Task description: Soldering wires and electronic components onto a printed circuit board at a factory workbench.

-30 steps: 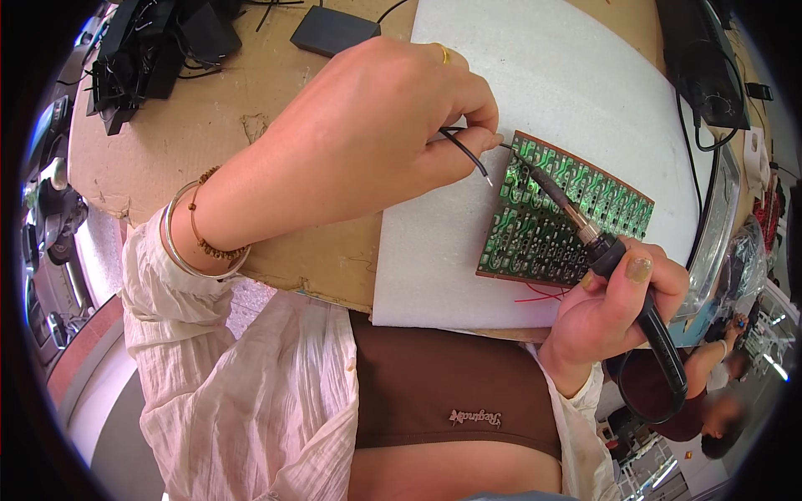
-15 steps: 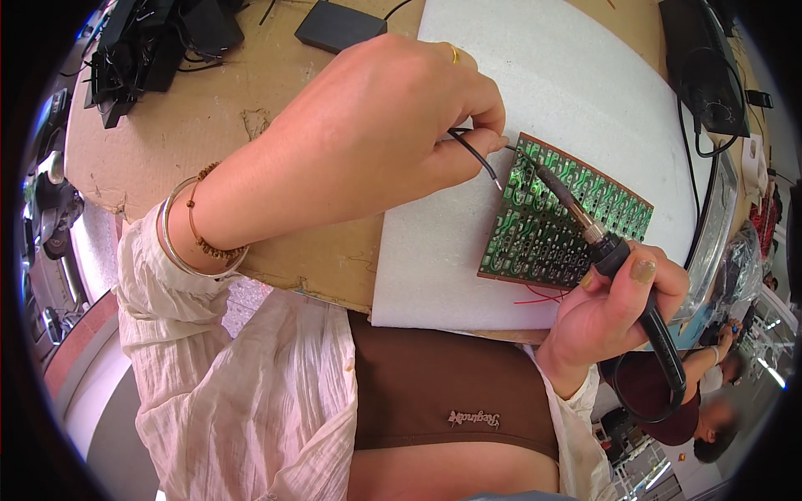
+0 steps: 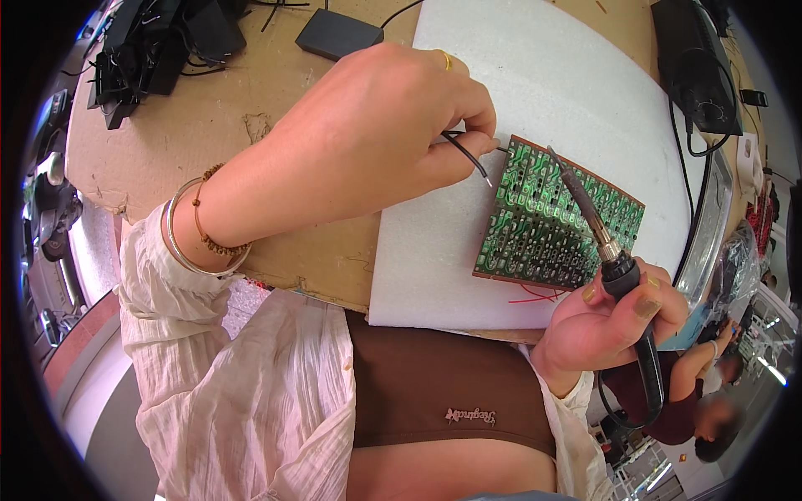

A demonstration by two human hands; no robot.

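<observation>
My left hand (image 3: 418, 125) pinches a thin black wire (image 3: 469, 156). One end of that wire reaches the upper left corner of a green circuit board (image 3: 535, 213), while a stripped end dangles loose beside the board's left edge. In my right hand (image 3: 622, 321) is a soldering iron (image 3: 618, 271), its black handle gripped and its dark tip pointing up and left over the board's upper part. Whether the tip touches the board cannot be told. The board lies tilted on a white foam sheet (image 3: 451, 250), and thin red wires (image 3: 539, 294) stick out below its lower edge.
Cardboard (image 3: 326, 100) covers the table under the foam sheet. Black plastic housings (image 3: 150, 58) pile up at the far left, near a black box (image 3: 338, 33) with a cord. A black soldering station (image 3: 702, 75) stands far right. Another person (image 3: 681, 392) is at the right.
The soldering iron's tip has lifted away from the wire end at the board's corner and moved right. The board and my left hand have shifted slightly left in the picture.
</observation>
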